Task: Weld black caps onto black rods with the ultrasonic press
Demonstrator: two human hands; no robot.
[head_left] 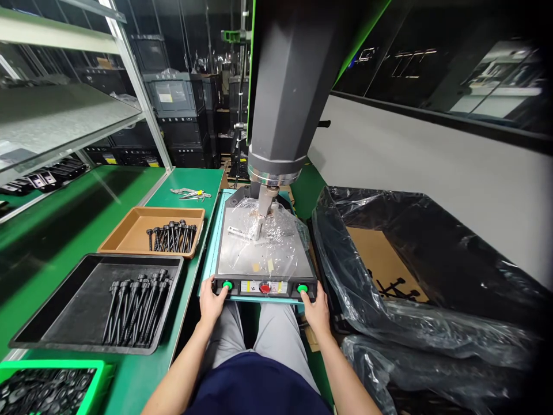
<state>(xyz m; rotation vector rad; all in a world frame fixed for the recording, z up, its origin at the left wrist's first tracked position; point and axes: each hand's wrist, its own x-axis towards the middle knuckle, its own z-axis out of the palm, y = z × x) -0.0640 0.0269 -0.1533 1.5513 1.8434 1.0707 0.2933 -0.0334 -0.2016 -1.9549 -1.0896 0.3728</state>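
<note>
A grey press machine (285, 92) stands over a metal base plate (263, 259) covered with clear plastic film. Its horn (264, 210) is down on a small part. My left hand (211, 302) grips the front left corner of the base, thumb on the left green button (227, 285). My right hand (317, 308) rests at the front right corner, thumb on the right green button (302, 288). A red button (265, 287) sits between them. Both hands hold nothing loose.
On the green bench to the left lie a black tray (64, 323) of black pins, a brown tray (129, 230) with more pins, a green bin (52, 386) of black parts and tweezers (190, 194). A plastic-lined cardboard box (389, 271) stands on the right.
</note>
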